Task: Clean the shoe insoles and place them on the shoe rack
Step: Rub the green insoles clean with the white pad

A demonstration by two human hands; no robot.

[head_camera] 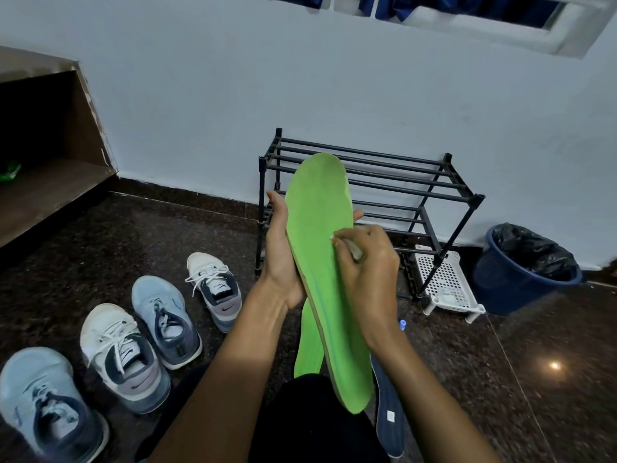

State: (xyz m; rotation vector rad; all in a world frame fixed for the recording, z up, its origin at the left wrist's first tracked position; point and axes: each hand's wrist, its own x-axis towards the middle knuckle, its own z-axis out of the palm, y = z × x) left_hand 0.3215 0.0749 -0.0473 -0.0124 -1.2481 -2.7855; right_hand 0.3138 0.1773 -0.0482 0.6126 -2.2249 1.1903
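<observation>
1. Left hand (pixel 280 259) cradles a long bright-green foam insole (pixel 320 202) from beneath at mid-length. Its thumb lies along the left edge, and a fingertip shows past the right edge.
2. Right hand (pixel 370 275) is curled tight, pinching a small white wipe (pixel 354 251) against the insole's face near the right edge.
3. The insole is held in the air, tilted. Its long axis runs from the lap up and away, with the toe end towards the black metal-tube shoe rack (pixel 400 168) straight beyond it, against the wall.
4. Judgement: wiping is under way. The heel half lies below the right hand, so strokes probably run lengthwise.
5. The insole's face is matte with a tan edge layer. It is thin and likely to flex.
6. A second green insole (pixel 309 342) and a dark-blue insole (pixel 389 412) lie below, near the lap.
</observation>
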